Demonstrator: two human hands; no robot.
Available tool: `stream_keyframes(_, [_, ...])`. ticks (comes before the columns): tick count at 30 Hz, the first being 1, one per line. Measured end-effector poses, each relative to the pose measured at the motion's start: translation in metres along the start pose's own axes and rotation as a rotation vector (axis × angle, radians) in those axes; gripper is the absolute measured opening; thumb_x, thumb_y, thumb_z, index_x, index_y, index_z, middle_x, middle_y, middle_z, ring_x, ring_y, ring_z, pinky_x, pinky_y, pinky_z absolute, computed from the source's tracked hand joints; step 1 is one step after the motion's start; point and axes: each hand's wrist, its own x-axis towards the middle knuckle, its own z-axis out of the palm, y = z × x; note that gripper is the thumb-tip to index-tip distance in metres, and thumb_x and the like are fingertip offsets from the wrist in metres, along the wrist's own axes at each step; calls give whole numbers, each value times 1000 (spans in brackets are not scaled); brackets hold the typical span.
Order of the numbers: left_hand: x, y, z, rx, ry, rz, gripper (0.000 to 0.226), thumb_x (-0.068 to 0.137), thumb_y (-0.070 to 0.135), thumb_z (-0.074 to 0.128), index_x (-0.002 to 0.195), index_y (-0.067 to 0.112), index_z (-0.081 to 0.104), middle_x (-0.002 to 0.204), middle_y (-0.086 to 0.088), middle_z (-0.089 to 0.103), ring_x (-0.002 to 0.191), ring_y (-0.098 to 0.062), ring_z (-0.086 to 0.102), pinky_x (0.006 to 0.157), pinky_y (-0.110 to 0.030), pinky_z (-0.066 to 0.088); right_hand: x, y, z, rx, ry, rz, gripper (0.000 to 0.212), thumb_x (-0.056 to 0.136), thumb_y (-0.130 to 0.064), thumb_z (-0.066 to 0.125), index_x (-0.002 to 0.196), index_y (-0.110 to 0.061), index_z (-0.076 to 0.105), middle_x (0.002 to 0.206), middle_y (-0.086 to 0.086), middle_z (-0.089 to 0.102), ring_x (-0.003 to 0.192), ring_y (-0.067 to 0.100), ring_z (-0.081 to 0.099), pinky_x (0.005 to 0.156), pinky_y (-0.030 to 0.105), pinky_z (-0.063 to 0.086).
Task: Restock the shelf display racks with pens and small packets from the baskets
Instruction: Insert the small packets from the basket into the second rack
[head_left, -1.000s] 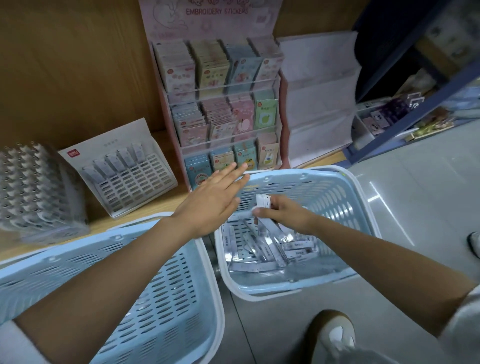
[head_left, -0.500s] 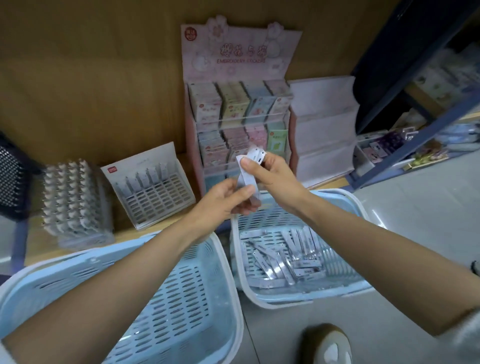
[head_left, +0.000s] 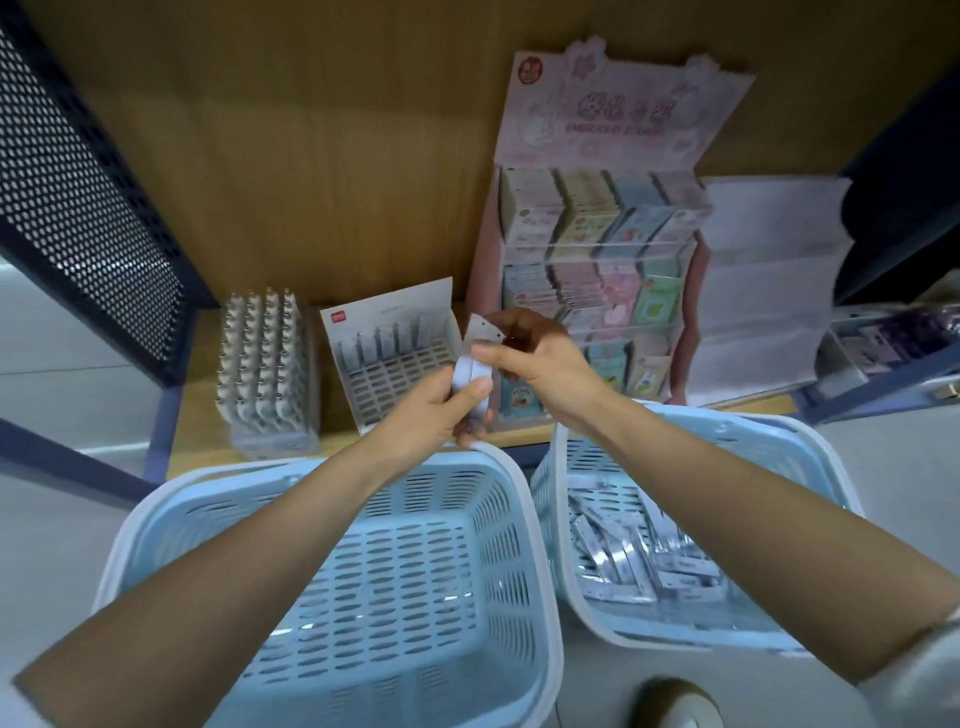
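Observation:
A small stack of white packets (head_left: 474, 358) is held upright in front of the shelf by both hands. My left hand (head_left: 441, 410) grips its lower part with thumb and fingers. My right hand (head_left: 540, 364) pinches its upper part from the right. Below, the right blue basket (head_left: 774, 441) holds several more white packets (head_left: 634, 551). The left blue basket (head_left: 322, 566) looks empty. Just behind the hands a white slotted display rack (head_left: 395, 358) leans on the shelf, with a few packets in its top row.
A clear rack of white pens (head_left: 267, 369) stands at the shelf's left. A pink tiered sticker display (head_left: 597, 249) and a white tiered stand (head_left: 769, 291) fill the right. A dark perforated panel (head_left: 78, 208) closes the left side. A shoe (head_left: 675, 701) shows at the bottom.
The packets came up out of the right basket in my right hand and my left hand joined it on them. The view swung left and upward, so both baskets moved lower.

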Motion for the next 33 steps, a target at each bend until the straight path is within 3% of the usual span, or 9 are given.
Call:
stream_keyframes(7, [-5, 8, -7, -60, 70, -22, 25, 103, 33, 37, 103, 18, 57, 78, -9, 70, 66, -19, 65, 50, -23, 47, 14, 8, 7, -29, -72, 37, 28, 86, -8, 67, 114, -3, 63, 110, 20, 67, 91, 17, 64, 79, 25, 52])
stream_keyframes(12, [-5, 2, -24, -94, 90, -114, 23, 103, 23, 42, 112, 9, 59, 97, -11, 70, 70, -17, 70, 51, -21, 51, 19, 6, 13, -13, -94, 28, 29, 90, -6, 62, 117, 4, 63, 85, -1, 71, 66, 1, 61, 67, 16, 47])
stream_keyframes(15, [-8, 3, -37, -78, 155, -121, 23, 103, 20, 42, 119, 8, 54, 95, -12, 70, 66, -14, 71, 49, -21, 51, 26, -2, 19, -11, -56, 5, 26, 90, -8, 61, 116, -4, 65, 86, 0, 69, 64, 3, 57, 63, 16, 46])
stream_keyframes(17, [-10, 3, -50, -53, 281, -123, 25, 103, 18, 42, 125, 6, 49, 90, -12, 68, 55, -11, 67, 45, -20, 48, 38, -9, 20, -44, 53, -39, 23, 90, -8, 62, 113, -9, 66, 77, -3, 68, 53, 4, 48, 52, 15, 42])
stream_keyframes(20, [-10, 3, -73, 2, 430, -139, 27, 103, 18, 45, 121, 0, 50, 77, -9, 61, 44, -9, 55, 40, -17, 41, 57, -15, 18, -106, 173, -65, 19, 90, -4, 62, 108, -7, 67, 71, 3, 65, 42, 1, 48, 43, 15, 39])
stream_keyframes(24, [1, 3, -95, 90, 435, -134, 26, 101, 21, 49, 116, 1, 54, 66, -2, 52, 48, -9, 43, 41, -14, 34, 77, -1, 28, -297, 123, -57, 13, 89, -5, 63, 98, -8, 70, 71, 4, 67, 55, 6, 63, 58, 23, 57])
stream_keyframes(28, [11, -2, -106, 83, 431, -154, 27, 97, 23, 52, 113, 3, 58, 63, 2, 44, 50, -10, 38, 43, -17, 28, 91, 21, 37, -565, 161, -85, 14, 88, -10, 62, 96, -7, 73, 78, 9, 71, 68, 21, 69, 71, 35, 59])
stream_keyframes(30, [14, -1, -109, 65, 439, -160, 22, 97, 27, 52, 105, 9, 62, 61, 3, 44, 50, -11, 38, 42, -18, 28, 95, 24, 39, -655, 182, -59, 14, 88, -9, 60, 92, -8, 74, 77, 8, 71, 70, 21, 69, 71, 32, 56])
stream_keyframes(33, [20, 0, -113, 55, 452, -126, 35, 99, 43, 46, 86, 14, 61, 55, 6, 43, 45, -5, 40, 43, -20, 29, 101, 25, 42, -821, 232, -59, 39, 84, -3, 56, 49, -22, 55, 50, -7, 50, 50, 6, 48, 54, 22, 38])
